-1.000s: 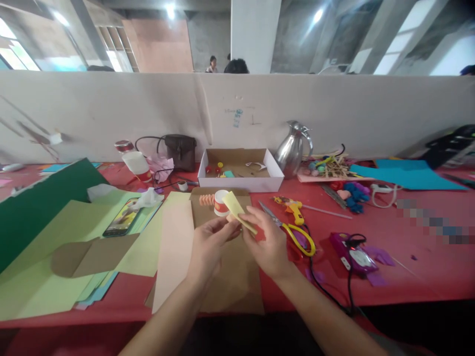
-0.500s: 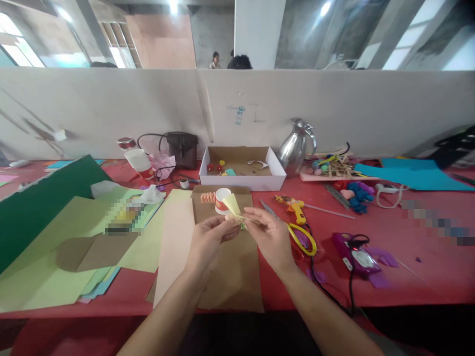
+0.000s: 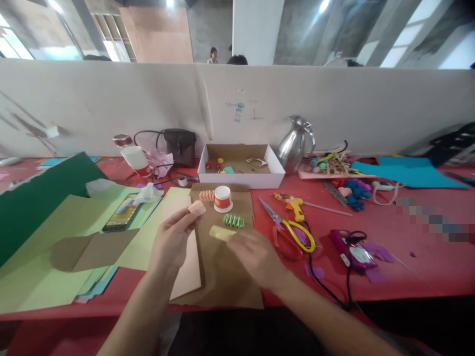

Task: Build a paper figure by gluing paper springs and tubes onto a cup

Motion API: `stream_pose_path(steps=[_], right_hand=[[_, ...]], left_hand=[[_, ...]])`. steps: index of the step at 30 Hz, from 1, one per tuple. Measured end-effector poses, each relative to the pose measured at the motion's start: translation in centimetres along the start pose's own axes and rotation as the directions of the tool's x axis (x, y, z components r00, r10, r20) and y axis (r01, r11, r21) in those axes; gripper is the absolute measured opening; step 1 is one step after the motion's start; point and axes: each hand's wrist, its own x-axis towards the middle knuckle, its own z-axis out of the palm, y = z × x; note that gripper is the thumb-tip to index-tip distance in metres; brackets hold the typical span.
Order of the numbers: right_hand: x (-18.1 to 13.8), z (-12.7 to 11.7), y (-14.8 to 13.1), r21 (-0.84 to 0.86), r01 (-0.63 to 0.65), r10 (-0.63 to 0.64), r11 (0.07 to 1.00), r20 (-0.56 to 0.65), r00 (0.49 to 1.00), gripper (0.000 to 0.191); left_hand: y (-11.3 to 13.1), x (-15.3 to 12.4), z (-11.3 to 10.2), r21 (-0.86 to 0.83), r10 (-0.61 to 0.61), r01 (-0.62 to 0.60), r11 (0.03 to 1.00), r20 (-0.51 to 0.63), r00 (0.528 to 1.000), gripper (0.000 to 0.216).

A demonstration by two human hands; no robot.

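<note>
My left hand point(image 3: 172, 240) pinches the top corner of a peach paper sheet point(image 3: 187, 277) and lifts it off the brown paper point(image 3: 226, 277). Blurred by motion, my right hand point(image 3: 256, 254) is low over the brown paper with a small pale yellow paper piece point(image 3: 220, 232) at its fingertips. Just beyond that piece, a green accordion-folded strip point(image 3: 233, 220) lies on the brown paper. Behind it stand a small white and red cup point(image 3: 223, 199) and an orange folded strip point(image 3: 206, 195).
Yellow-handled scissors point(image 3: 291, 230) and a yellow glue gun point(image 3: 291, 203) lie right of the brown paper, with a purple device and black cable point(image 3: 351, 252) further right. Green paper sheets and a phone point(image 3: 121, 213) lie left. An open cardboard box point(image 3: 241, 168) and a metal jug point(image 3: 295, 146) stand behind.
My hands have parted. The green folded strip now lies on the brown paper. The left hand has taken the peach sheet's corner; the right hand has dropped lower with the yellow piece.
</note>
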Motion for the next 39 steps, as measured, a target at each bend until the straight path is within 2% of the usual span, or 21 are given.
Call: stream_pose_path(steps=[2, 4, 7, 9, 10, 12, 14, 16, 18, 20, 23, 25, 29, 33, 34, 35, 37, 38, 39], right_hand=[[-0.9, 1.6, -1.0, -0.059, 0.117, -0.099, 0.991, 0.238, 0.966, 0.022], [-1.5, 2.4, -1.4, -0.048, 0.111, -0.089, 0.993, 0.328, 0.94, 0.018], [-1.7, 1.3, -0.8, 0.048, -0.022, 0.009, 0.999, 0.245, 0.969, 0.018], [-1.7, -0.3, 0.2, 0.101, -0.189, 0.173, 0.977, 0.149, 0.974, 0.019], [-1.7, -1.1, 0.8, 0.123, -0.298, 0.287, 0.946, 0.102, 0.953, 0.018], [-1.8, -2.5, 2.1, 0.211, -0.514, 0.52, 0.831, 0.033, 0.854, 0.017], [-1.8, -3.5, 3.3, 0.328, -0.646, 0.678, 0.69, 0.02, 0.734, 0.017], [-1.7, -4.0, 4.2, 0.407, -0.694, 0.753, 0.594, 0.022, 0.657, 0.02], [-1.4, -4.3, 4.6, 0.461, -0.709, 0.791, 0.534, 0.023, 0.611, 0.023], [-0.7, -4.4, 4.3, 0.56, -0.701, 0.8, 0.441, 0.109, 0.591, 0.027], [0.5, -4.0, 3.1, 0.725, -0.641, 0.714, 0.252, 0.309, 0.629, 0.031], [1.2, -3.4, 2.3, 0.785, -0.59, 0.681, 0.187, 0.33, 0.654, 0.032], [1.8, -2.1, 1.4, 0.835, -0.522, 0.722, 0.172, 0.253, 0.644, 0.026], [1.8, -1.7, 1.3, 0.833, -0.544, 0.738, 0.101, 0.304, 0.603, 0.025], [1.8, -2.0, 1.6, 0.816, -0.567, 0.733, 0.114, 0.316, 0.602, 0.026], [1.6, -2.4, 2.1, 0.783, -0.598, 0.732, 0.17, 0.306, 0.609, 0.026], [1.1, -3.6, 4.1, 0.607, -0.691, 0.756, 0.393, 0.214, 0.618, 0.027], [0.6, -4.3, 5.5, 0.429, -0.738, 0.781, 0.521, 0.109, 0.615, 0.028], [0.0, -5.0, 7.0, 0.17, -0.803, 0.815, 0.572, -0.01, 0.579, 0.028]], left_hand=[[0.0, 0.0, -0.5, 0.07, 0.016, -0.017, 0.997, 0.02, 1.0, 0.036], [-0.3, -0.2, -0.8, 0.128, -0.001, -0.006, 0.992, 0.056, 0.998, 0.042], [-1.0, -0.4, -0.7, 0.169, -0.061, 0.047, 0.985, 0.077, 0.995, 0.046], [-1.5, -0.4, -0.5, 0.17, -0.093, 0.078, 0.982, 0.08, 0.992, 0.043], [-1.8, -0.4, -0.2, 0.17, -0.111, 0.093, 0.981, 0.095, 0.989, 0.041], [-2.1, -0.4, 0.5, 0.182, -0.153, 0.124, 0.976, 0.158, 0.976, 0.037], [-2.4, -0.4, 1.5, 0.208, -0.197, 0.148, 0.967, 0.24, 0.951, 0.034], [-2.6, -0.5, 2.6, 0.234, -0.224, 0.155, 0.96, 0.303, 0.926, 0.032], [-2.7, -0.5, 3.6, 0.251, -0.231, 0.148, 0.957, 0.341, 0.911, 0.03], [-3.0, -0.5, 4.5, 0.254, -0.234, 0.148, 0.956, 0.356, 0.905, 0.029], [-3.5, -0.6, 5.3, 0.222, -0.254, 0.18, 0.958, 0.375, 0.892, 0.028], [-3.8, -0.7, 5.6, 0.19, -0.264, 0.203, 0.96, 0.388, 0.883, 0.027], [-3.8, -1.2, 5.5, 0.17, -0.278, 0.229, 0.959, 0.384, 0.88, 0.026], [-3.8, -1.3, 5.1, 0.231, -0.26, 0.181, 0.956, 0.38, 0.888, 0.028], [-3.9, -1.3, 5.0, 0.245, -0.248, 0.162, 0.956, 0.376, 0.893, 0.03], [-4.0, -1.3, 4.8, 0.259, -0.229, 0.138, 0.956, 0.366, 0.902, 0.03], [-4.3, -1.3, 4.5, 0.266, -0.174, 0.08, 0.961, 0.348, 0.921, 0.031], [-4.3, -1.3, 4.3, 0.255, -0.149, 0.057, 0.965, 0.354, 0.923, 0.029], [-4.3, -1.3, 4.0, 0.231, -0.129, 0.043, 0.972, 0.372, 0.919, 0.026]])
